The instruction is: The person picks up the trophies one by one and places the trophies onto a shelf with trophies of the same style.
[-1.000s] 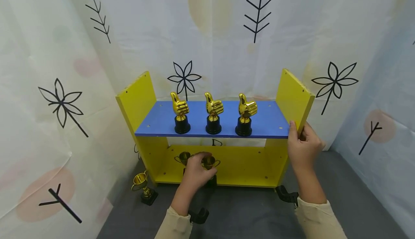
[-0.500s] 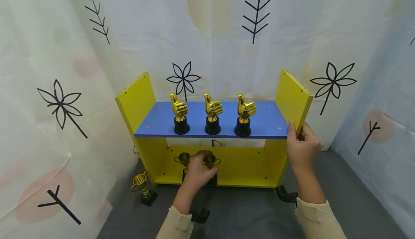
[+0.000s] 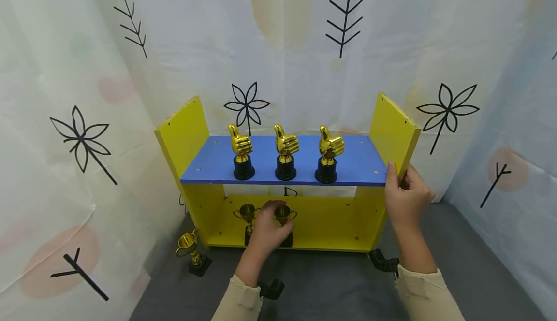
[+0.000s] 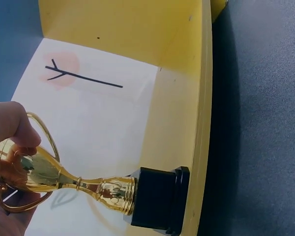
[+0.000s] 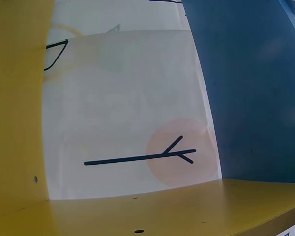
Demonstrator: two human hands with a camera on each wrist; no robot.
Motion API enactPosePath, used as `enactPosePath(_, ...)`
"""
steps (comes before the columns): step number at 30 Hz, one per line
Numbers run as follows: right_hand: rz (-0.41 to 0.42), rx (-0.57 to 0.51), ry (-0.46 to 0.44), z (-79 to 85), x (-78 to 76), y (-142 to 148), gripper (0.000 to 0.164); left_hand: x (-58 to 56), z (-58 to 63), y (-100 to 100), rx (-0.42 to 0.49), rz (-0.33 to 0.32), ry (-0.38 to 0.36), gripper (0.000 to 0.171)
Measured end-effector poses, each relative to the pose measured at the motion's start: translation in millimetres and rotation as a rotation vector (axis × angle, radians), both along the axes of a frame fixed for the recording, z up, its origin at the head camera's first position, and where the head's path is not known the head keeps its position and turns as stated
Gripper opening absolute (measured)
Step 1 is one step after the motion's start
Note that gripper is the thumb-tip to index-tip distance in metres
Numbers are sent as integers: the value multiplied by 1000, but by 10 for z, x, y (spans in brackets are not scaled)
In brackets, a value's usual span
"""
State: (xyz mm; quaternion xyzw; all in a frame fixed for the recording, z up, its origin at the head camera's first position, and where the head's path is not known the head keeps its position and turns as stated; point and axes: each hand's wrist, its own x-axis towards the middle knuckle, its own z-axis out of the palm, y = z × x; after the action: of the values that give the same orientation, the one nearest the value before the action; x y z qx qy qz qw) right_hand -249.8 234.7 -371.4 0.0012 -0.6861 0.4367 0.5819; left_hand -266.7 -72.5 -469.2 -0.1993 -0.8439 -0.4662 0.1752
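My left hand [image 3: 270,229] grips a gold trophy cup [image 3: 283,214] by its bowl, thumb and fingers on either side. In the left wrist view the held cup's black base [image 4: 160,199] stands at the front edge of the lower yellow shelf [image 3: 322,224]. Just left of that hand is a second trophy cup [image 3: 247,213] on the same shelf, partly hidden by the hand. My right hand [image 3: 408,195] holds the front edge of the right yellow side panel [image 3: 396,130], thumb on the inner face; its other fingers are mostly hidden. The right wrist view shows no hand.
Several thumbs-up and cup trophies are around: a left thumb trophy [image 3: 241,152], a middle one [image 3: 285,152] and a right one [image 3: 328,154] line the blue upper shelf [image 3: 265,152]. Another trophy cup [image 3: 193,253] stands on the grey floor cloth [image 3: 330,282] beside the left panel [image 3: 184,132].
My left hand and the gripped trophy cup have shifted slightly to the right along the lower shelf. My right hand keeps its place on the side panel.
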Motion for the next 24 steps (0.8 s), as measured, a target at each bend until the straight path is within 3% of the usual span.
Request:
enactPosePath(5,-7,10,-8,-11,-11,12,29,-8,-9,18,27,-2,9,48)
enactPosePath(16,4,15,-13,-31,-20,32,28,-3,-14,28,-12,-20,12,51)
enactPosePath(24,-1,-37,-11,23,8,-41,26,42,67,56,-58,-1,9,55)
